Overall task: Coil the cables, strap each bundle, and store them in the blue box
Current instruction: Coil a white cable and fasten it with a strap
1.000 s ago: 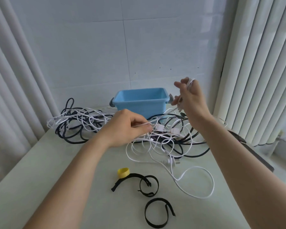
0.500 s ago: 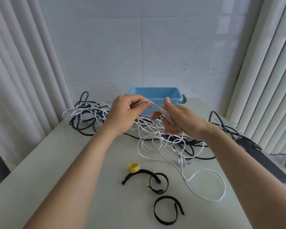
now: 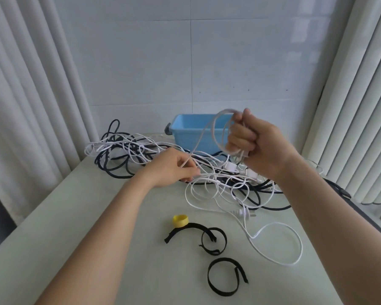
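Observation:
A tangle of white cable (image 3: 209,190) and black cables (image 3: 110,170) lies across the back of the pale table (image 3: 97,227). My right hand (image 3: 257,146) is raised and grips a few loops of the white cable in front of the blue box (image 3: 191,133). My left hand (image 3: 174,168) is lower, at the pile, and pinches the same white cable, which runs up to the loops. A white plug (image 3: 244,213) lies on the table. Two black straps (image 3: 209,238) (image 3: 226,276) and a yellow strap roll (image 3: 180,221) lie nearer to me.
White curtains hang at the left (image 3: 26,106) and right (image 3: 356,106), with a tiled wall behind the box. A dark flat object (image 3: 348,205) sits at the table's right edge, partly hidden by my right arm.
My right hand has risen and moved right with the white loops. My left hand has dropped to the pile and pinches the cable lower down.

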A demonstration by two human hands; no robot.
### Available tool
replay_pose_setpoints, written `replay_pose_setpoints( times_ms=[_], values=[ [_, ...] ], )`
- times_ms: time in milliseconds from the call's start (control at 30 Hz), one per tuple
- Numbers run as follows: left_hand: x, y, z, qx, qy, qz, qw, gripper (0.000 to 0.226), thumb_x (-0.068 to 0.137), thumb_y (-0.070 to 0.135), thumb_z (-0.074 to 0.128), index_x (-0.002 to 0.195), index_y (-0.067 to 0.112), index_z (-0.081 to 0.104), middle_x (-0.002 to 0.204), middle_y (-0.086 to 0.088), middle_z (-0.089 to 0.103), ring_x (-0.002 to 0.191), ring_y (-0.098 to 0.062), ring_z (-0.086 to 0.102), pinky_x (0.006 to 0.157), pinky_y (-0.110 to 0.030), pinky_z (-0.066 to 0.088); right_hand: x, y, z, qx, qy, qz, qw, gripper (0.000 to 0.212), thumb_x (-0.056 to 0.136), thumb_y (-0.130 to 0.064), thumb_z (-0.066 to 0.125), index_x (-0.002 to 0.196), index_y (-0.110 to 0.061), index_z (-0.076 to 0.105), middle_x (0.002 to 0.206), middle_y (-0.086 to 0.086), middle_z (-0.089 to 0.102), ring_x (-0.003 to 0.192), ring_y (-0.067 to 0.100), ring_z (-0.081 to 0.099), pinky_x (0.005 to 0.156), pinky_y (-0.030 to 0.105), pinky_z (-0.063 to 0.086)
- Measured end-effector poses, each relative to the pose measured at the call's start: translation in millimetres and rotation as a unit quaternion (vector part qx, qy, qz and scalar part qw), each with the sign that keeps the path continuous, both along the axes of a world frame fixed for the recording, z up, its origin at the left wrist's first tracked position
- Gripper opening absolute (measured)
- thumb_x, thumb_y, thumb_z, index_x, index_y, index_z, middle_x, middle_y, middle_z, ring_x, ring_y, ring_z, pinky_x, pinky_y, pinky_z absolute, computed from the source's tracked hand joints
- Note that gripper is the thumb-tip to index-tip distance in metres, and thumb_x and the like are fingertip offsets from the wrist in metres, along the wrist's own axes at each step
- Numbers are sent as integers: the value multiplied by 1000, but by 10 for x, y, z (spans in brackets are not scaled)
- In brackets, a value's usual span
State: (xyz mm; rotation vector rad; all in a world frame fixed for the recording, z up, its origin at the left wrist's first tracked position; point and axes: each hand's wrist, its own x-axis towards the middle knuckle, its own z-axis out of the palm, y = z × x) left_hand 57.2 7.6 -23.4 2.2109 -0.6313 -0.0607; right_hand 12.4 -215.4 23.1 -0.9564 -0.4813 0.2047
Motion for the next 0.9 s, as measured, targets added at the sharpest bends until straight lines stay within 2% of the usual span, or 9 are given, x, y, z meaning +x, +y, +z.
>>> replay_pose_setpoints(
  times_ms=[100,267,367,433,500,600,667,767,900],
  values=[
    [-53,-26,5,57,-8,-18,998,14,90,27,75,89,12,76,72,2,75,72,-12,72,72,-17,53,17,-121,91,158,59,-49,985,32,106,-33,32,82,-18,47,52,-8,22,44,9,23,62,22,34],
    [-90,-89,22,-51,23,-36,998,13,94,16,69,96,4,71,72,-5,73,67,-14,70,71,-24,58,73,-280,161,272,87,-184,941,31,107,-19,32,79,-13,43,64,1,55,52,15,53,73,29,45],
    [-95,-109,27,-72,-3,-20,997,13,95,20,67,98,8,72,72,-4,72,66,-14,68,73,-28,59,85,-354,161,274,91,-218,932,31,106,-13,26,109,2,54,100,11,75,85,21,75,87,32,52],
    [-98,-121,51,-82,-31,-5,996,11,95,20,67,98,12,73,72,0,71,65,-12,66,72,-27,58,117,-388,150,251,105,-266,925,40,106,-14,27,131,9,47,122,15,69,106,22,71,93,32,51],
    [-110,-150,106,-102,-69,0,992,11,96,21,66,98,16,75,70,6,69,65,-9,63,70,-27,55,124,-349,145,229,100,-347,904,35,106,-14,34,131,6,47,126,19,66,115,25,66,90,34,53],
    [-203,-228,247,-104,-153,2,983,14,97,22,64,100,19,78,65,11,63,61,-7,53,61,-26,45,88,-216,141,134,50,-442,885,6,102,-12,49,99,-10,54,109,14,68,108,26,65,95,40,48],
    [-303,-277,360,-113,-196,-11,974,15,98,22,64,101,19,78,58,16,58,58,-10,48,56,-26,38,54,-153,134,11,2,-458,889,8,101,-15,53,97,-11,49,95,17,68,97,28,65,94,41,48],
    [-445,-315,515,-130,-244,-29,960,20,94,29,63,101,18,79,59,15,59,55,-14,48,54,-29,37,-19,-53,116,-199,-113,-411,882,18,107,-29,41,103,-12,36,104,9,74,95,13,67,78,28,43],
    [-556,-329,649,-154,-281,-50,946,17,96,24,63,100,17,78,80,2,75,68,-22,64,63,-37,53,-136,93,72,-372,-183,-296,861,49,104,-49,30,99,-2,42,68,8,71,61,12,60,71,37,45]
  ],
)
